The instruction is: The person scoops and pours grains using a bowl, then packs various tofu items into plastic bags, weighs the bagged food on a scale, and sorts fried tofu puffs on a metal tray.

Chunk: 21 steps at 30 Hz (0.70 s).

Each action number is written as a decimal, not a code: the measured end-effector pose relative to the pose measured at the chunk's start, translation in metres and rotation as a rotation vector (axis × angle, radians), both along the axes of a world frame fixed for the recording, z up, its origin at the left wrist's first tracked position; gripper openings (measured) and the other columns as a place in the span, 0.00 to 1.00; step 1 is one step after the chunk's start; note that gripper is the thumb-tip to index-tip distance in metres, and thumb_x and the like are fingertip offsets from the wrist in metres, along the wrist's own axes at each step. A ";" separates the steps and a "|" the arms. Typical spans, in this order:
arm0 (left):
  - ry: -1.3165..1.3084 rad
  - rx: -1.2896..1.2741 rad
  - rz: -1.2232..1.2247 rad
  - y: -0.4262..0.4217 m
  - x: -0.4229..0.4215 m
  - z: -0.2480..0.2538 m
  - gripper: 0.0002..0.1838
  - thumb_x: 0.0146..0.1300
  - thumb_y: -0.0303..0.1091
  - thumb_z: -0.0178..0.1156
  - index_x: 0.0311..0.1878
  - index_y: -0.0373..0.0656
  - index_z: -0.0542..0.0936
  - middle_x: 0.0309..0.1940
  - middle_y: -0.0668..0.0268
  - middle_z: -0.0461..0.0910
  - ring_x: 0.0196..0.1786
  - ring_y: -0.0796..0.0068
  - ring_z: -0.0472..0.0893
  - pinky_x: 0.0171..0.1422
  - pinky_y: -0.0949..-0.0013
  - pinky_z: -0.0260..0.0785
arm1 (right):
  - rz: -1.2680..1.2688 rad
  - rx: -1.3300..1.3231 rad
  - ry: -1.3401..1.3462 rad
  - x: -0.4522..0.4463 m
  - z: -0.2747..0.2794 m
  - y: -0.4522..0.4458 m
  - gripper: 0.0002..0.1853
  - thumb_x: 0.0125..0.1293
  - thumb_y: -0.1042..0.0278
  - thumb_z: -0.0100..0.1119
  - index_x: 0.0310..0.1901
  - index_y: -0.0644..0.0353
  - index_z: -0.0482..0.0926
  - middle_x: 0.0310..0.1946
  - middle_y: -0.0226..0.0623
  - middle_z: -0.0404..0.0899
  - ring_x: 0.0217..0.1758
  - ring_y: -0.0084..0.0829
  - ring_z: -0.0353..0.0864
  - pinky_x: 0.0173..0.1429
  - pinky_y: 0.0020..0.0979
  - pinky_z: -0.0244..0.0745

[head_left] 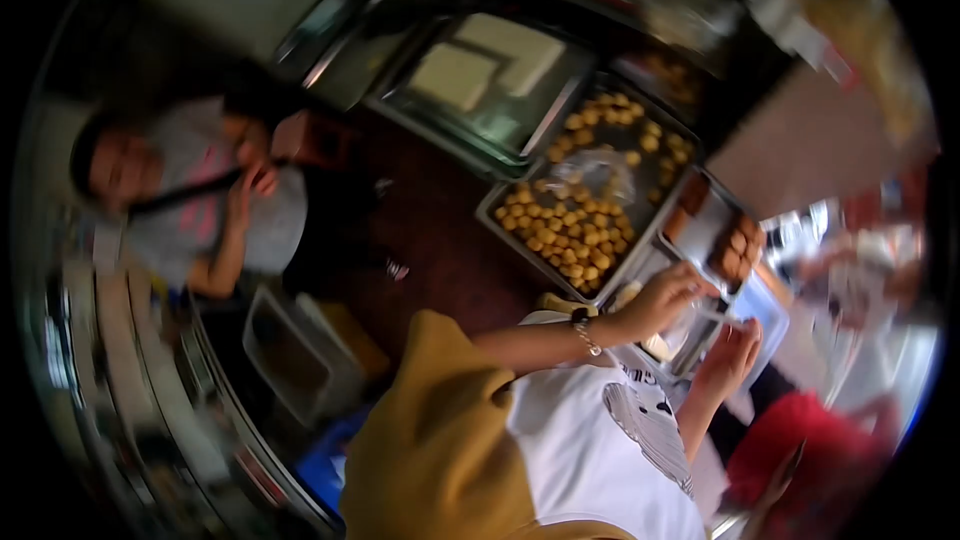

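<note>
My left hand point(665, 302), with a bracelet at the wrist, is closed, its fingertips pinching a thin whitish strip of what looks like plastic point(718, 316). On the strip's other side, my right hand point(730, 355) is also closed, with thumb and fingers drawn together. Blur hides the strip's exact shape. Below both hands sits a metal tray point(683, 368) with pale pieces partly covered by my left hand. Close by is a small tray point(712, 225) of brown pieces. A large tray point(545, 265) of golden, round fried-looking balls lies beyond, a crumpled clear plastic bag point(597, 175) on top.
A tray point(525, 145) with large white slabs like tofu stands farther back. A person in a grey shirt point(215, 210) is at the left, across dark red floor point(430, 240). Someone in red point(810, 455) is at the lower right. A clear plastic bin point(290, 360) stands at lower left.
</note>
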<state>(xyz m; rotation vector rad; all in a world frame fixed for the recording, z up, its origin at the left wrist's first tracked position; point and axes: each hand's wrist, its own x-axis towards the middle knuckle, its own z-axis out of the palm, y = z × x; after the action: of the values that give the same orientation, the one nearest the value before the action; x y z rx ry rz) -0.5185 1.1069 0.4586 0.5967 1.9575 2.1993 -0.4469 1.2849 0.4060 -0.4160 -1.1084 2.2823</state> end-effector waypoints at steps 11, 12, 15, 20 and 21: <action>-0.356 0.253 0.027 0.048 0.065 -0.058 0.14 0.69 0.38 0.51 0.45 0.40 0.80 0.40 0.70 0.73 0.41 0.86 0.71 0.45 0.81 0.65 | 0.379 0.029 0.044 0.033 0.020 0.016 0.09 0.67 0.73 0.46 0.44 0.66 0.73 0.41 0.36 0.74 0.44 0.23 0.73 0.51 0.25 0.66; -0.456 0.333 -0.002 0.051 0.069 -0.061 0.14 0.69 0.39 0.51 0.45 0.39 0.80 0.40 0.71 0.74 0.41 0.86 0.72 0.45 0.81 0.65 | 0.384 0.003 0.056 0.038 0.018 0.018 0.09 0.67 0.73 0.46 0.44 0.66 0.73 0.41 0.36 0.74 0.44 0.24 0.73 0.51 0.25 0.66; -0.488 0.255 0.010 0.056 0.081 -0.066 0.14 0.68 0.37 0.51 0.47 0.38 0.79 0.44 0.68 0.77 0.42 0.85 0.74 0.43 0.80 0.68 | 0.309 0.143 -0.090 0.051 0.012 0.019 0.08 0.67 0.73 0.47 0.43 0.65 0.74 0.40 0.34 0.73 0.43 0.21 0.71 0.50 0.23 0.65; -0.517 0.147 0.028 0.072 0.126 -0.061 0.10 0.64 0.24 0.52 0.46 0.35 0.80 0.41 0.66 0.78 0.42 0.80 0.77 0.48 0.76 0.69 | 0.268 0.449 -0.386 0.106 0.024 0.031 0.05 0.64 0.73 0.49 0.37 0.63 0.75 0.34 0.29 0.74 0.40 0.21 0.71 0.47 0.22 0.66; -0.270 -0.082 0.064 0.069 0.131 -0.061 0.10 0.65 0.27 0.54 0.45 0.37 0.81 0.36 0.65 0.79 0.41 0.78 0.77 0.47 0.74 0.68 | 0.273 0.495 -0.274 0.114 0.022 0.029 0.06 0.65 0.73 0.48 0.37 0.63 0.75 0.34 0.27 0.72 0.37 0.17 0.68 0.41 0.18 0.63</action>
<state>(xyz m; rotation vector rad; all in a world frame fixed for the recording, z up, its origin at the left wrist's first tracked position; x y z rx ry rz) -0.3876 1.1755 0.3977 0.2149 1.9355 2.0946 -0.3327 1.3139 0.4279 -0.4013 -1.9109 2.1036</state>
